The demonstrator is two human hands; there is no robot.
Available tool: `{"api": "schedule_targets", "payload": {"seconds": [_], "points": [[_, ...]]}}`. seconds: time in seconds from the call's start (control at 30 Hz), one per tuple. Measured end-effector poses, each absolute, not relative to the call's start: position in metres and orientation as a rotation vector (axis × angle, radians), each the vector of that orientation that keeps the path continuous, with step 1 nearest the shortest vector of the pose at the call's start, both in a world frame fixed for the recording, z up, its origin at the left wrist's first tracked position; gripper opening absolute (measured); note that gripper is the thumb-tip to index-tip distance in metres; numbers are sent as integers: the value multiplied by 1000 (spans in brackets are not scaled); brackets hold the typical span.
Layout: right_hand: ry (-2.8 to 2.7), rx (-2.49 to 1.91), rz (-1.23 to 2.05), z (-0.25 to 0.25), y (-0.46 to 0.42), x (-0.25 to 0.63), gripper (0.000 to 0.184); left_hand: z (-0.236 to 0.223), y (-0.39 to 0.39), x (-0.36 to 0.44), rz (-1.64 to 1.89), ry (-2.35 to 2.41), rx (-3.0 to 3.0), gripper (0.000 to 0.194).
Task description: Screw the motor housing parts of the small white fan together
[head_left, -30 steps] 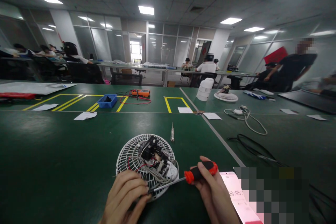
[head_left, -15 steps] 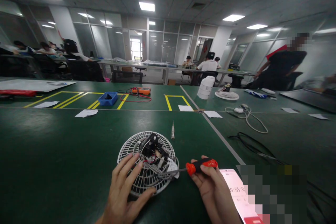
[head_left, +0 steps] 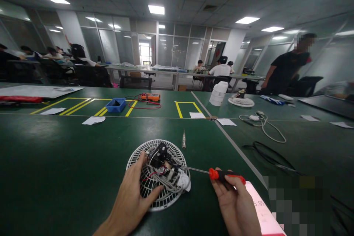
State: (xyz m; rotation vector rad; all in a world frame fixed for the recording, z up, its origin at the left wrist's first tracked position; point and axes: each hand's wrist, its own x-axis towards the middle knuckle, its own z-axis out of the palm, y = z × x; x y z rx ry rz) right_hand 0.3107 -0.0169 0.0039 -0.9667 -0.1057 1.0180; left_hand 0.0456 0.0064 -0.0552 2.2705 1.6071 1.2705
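Observation:
A round white fan grille (head_left: 138, 146) lies on the green table, with a black motor (head_left: 159, 155) and a bundle of grey cable (head_left: 166, 184) on top. My left hand (head_left: 132, 188) rests over the grille's left side, thumb and fingers spread apart around the near edge of the motor and wires. In my right hand (head_left: 235, 199) is a screwdriver with a red and black handle (head_left: 226, 175). Its shaft points left, the tip reaching the motor parts, where its exact contact is hidden. A small clear-handled screwdriver (head_left: 184, 141) lies beyond the grille.
A phone (head_left: 262, 210) lies under and beside my right hand. Further off are a blue bin (head_left: 115, 105), an orange multimeter (head_left: 151, 97), a white plastic piece (head_left: 218, 94) and another fan grille (head_left: 241, 101). Black cable (head_left: 272, 158) lies on the right. A person (head_left: 287, 66) stands beyond the table.
The screwdriver has shifted right and its tip has risen from the cables toward the motor parts. My left hand's fingers have drawn together and the thumb has moved up over the grille.

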Motion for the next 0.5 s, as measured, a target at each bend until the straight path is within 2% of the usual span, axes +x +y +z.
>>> {"api": "schedule_targets", "payload": {"seconds": [0.5], "points": [[-101, -972, 985, 4, -17, 308, 49, -51, -9, 53, 1329, 1712, 2366, 88]]}}
